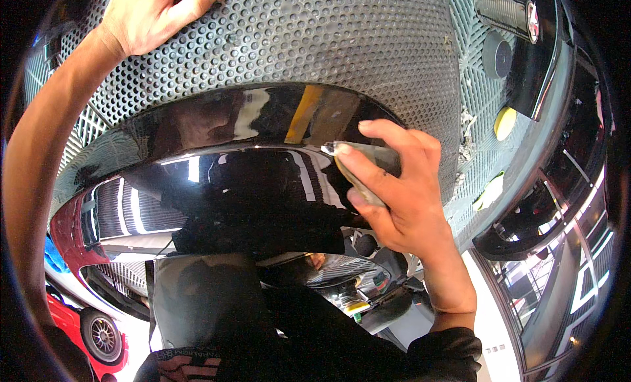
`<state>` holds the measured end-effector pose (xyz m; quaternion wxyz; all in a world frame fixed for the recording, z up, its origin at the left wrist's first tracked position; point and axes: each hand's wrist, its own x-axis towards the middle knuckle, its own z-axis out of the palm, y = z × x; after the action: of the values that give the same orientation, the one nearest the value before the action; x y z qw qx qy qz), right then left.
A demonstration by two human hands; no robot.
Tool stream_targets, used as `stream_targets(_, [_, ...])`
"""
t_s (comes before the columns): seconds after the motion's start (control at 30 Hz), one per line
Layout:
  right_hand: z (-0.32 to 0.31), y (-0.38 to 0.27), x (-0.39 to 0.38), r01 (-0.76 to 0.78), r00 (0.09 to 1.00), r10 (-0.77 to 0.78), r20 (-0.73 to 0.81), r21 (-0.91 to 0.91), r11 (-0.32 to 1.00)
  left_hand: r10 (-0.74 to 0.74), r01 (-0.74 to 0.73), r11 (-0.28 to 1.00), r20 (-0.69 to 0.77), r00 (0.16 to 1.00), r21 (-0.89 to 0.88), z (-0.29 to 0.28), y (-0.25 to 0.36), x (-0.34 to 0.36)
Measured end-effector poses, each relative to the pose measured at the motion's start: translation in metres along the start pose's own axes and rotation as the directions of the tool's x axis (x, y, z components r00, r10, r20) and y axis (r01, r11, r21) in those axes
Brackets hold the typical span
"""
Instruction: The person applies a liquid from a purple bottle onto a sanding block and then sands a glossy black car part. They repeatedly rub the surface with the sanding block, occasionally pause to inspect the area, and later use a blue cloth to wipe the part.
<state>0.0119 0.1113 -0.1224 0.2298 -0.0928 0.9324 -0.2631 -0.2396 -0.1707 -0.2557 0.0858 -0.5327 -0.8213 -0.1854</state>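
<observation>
Wearing dark clothing (309, 336) along the lower edge, with a black sleeve (447, 356) at the right elbow. Pinching a thin, dull grey-green, wedge-shaped piece (381, 157) with a small shiny tip between the thumb and fingers of the right hand (411, 195), index fingertip close to that tip. Holding it at the lengthwise ridge of a long, curved, glossy black panel (263, 119) with a dark-red left end, toward the right-hand part of that ridge. Reaching with the left hand (146, 21) past the far side of the panel, thumb spread out sideways, over a grey dimpled sheet (368, 40); cannot tell how the other fingers are set, being cut off by the upper edge. To the right of the sheet, on a pale grey-green lattice floor (473, 60), see 1 crumpled yellow-green cloth (490, 190), 1 oval yellow pad (505, 124), 1 round black disc (497, 55) and, beside the disc, 1 dark cylinder (503, 15) lying on its side. Farther off, at lower left, see a bright red car (62, 319) with 1 dark multi-spoked wheel (103, 335).
</observation>
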Motion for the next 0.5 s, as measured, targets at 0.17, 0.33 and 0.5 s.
stream_targets(0.17, [0.001, 0.004, -0.005, 0.005, 1.0, -0.005, -0.009, -0.008, 1.0, -0.007, 0.008, 1.0, -0.031, 0.999, 0.021, 0.0, 0.011, 0.004])
stream_targets(0.33, [-0.001, 0.004, 0.005, 0.053, 0.999, -0.054, -0.004, -0.017, 0.998, -0.056, 0.056, 0.998, 0.086, 0.995, 0.004, -0.005, -0.002, -0.002])
stream_targets(0.5, [-0.001, 0.01, -0.007, 0.059, 0.998, -0.059, 0.014, -0.033, 0.998, 0.002, -0.002, 1.0, -0.064, 0.998, 0.007, 0.006, 0.006, 0.002])
